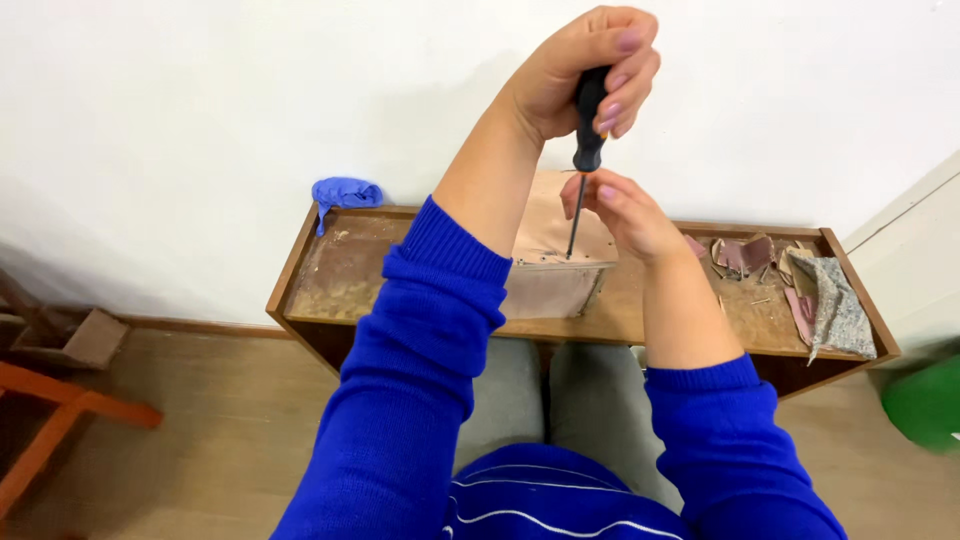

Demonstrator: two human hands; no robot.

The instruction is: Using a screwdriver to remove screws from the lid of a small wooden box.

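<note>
Screwdriver [586,140] in left hand [580,70]

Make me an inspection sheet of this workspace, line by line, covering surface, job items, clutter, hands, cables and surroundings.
Surface: long shallow wooden tray-like bench, worn and stained, against a white wall.
Job's things: small pale wooden box on the bench; black-handled screwdriver held upright, tip at the box's top edge.
Clutter: crumpled blue glove at the bench's back left corner; sandpaper scraps and a grey speckled cloth at the right end.
Grippers: left hand wrapped round the screwdriver handle; right hand at the shaft, fingertips steadying it.
Cables: nothing seen.
Surroundings: orange wooden frame on the floor at left; blurred green object at right.
</note>
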